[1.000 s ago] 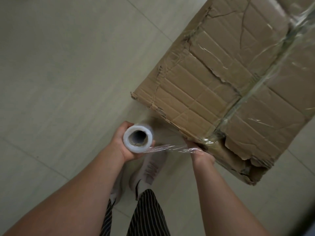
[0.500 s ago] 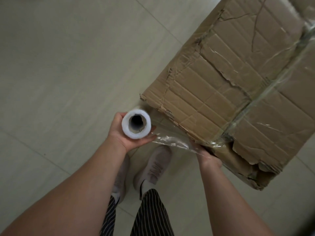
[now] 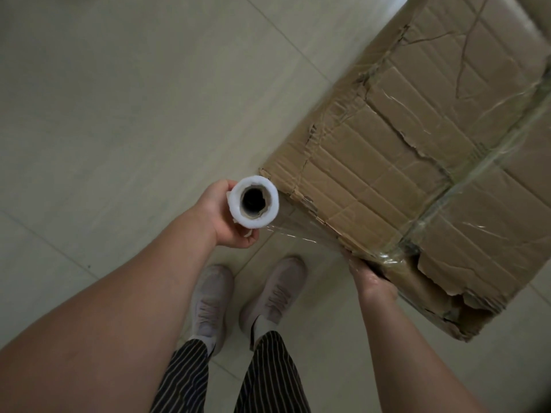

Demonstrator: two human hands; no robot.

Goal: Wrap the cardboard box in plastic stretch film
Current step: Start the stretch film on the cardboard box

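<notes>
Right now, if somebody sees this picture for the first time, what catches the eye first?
The torn, creased cardboard box fills the upper right. At centre, the left hand grips a white stretch film roll end-on; its clear sheet runs to the box's near edge, where the right hand rests.

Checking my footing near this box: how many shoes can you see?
2. The left shoe is on the floor below the film roll; the right shoe is beside it, nearer the cardboard box. None look hidden.
</notes>
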